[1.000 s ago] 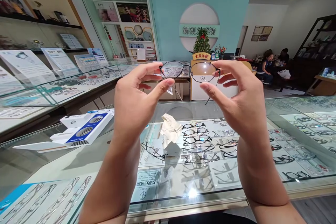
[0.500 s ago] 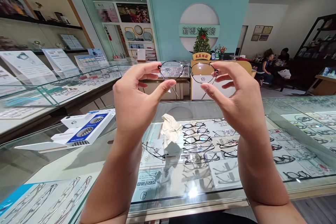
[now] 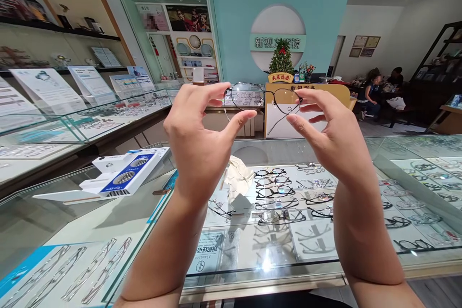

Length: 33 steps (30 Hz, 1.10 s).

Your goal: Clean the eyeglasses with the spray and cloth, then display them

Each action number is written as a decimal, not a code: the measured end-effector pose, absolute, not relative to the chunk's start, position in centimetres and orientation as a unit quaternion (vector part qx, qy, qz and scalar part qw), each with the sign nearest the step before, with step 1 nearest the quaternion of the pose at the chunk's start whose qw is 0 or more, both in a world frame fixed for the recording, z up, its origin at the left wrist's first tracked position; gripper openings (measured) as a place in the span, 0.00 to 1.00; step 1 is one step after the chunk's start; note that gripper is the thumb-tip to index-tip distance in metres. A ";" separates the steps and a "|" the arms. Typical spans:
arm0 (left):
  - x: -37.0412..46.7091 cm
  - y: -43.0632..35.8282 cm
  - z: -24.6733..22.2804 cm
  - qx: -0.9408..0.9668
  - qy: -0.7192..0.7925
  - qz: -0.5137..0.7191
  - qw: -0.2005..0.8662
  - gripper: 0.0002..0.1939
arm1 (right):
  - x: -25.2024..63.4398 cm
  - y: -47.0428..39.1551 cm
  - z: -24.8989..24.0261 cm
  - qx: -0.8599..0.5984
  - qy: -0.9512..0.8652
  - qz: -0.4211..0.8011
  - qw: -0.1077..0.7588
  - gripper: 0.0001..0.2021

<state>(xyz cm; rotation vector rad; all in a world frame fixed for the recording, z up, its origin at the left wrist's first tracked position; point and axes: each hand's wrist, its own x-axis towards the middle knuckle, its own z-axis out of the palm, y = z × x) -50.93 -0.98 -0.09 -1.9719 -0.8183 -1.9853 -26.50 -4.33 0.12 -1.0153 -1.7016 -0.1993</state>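
Between my two raised hands is a pair of thin dark-rimmed eyeglasses [image 3: 266, 91], held up above the glass counter. My left hand [image 3: 202, 125] grips its left outer edge, forefinger at the top corner and thumb below the lens. At the other outer edge, my right hand [image 3: 325, 130] pinches the frame between thumb and fingers. Both lenses are see-through, and a temple arm slants down behind the right one. Below, a crumpled cream cloth [image 3: 238, 178] rests on the counter top, partly covered by my left hand.
Several eyeglasses [image 3: 276, 192] lie in rows within the glass display counter [image 3: 281, 272]. A white and blue box [image 3: 126, 175] stands on the counter at left. Farther back are a wooden reception desk [image 3: 325, 94], a small potted plant [image 3: 282, 60] and two seated people [image 3: 371, 91].
The eyeglasses have turned: the right side has swung away, so its lens looks narrower and its temple arm shows more. My left hand has shifted right. The whole view has moved slightly.
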 end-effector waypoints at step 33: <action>-50.0 2.4 -1.2 -0.666 -0.280 -0.687 0.075 0.32 | -27.4 -3.8 0.4 -0.387 -0.696 -0.171 0.580 0.18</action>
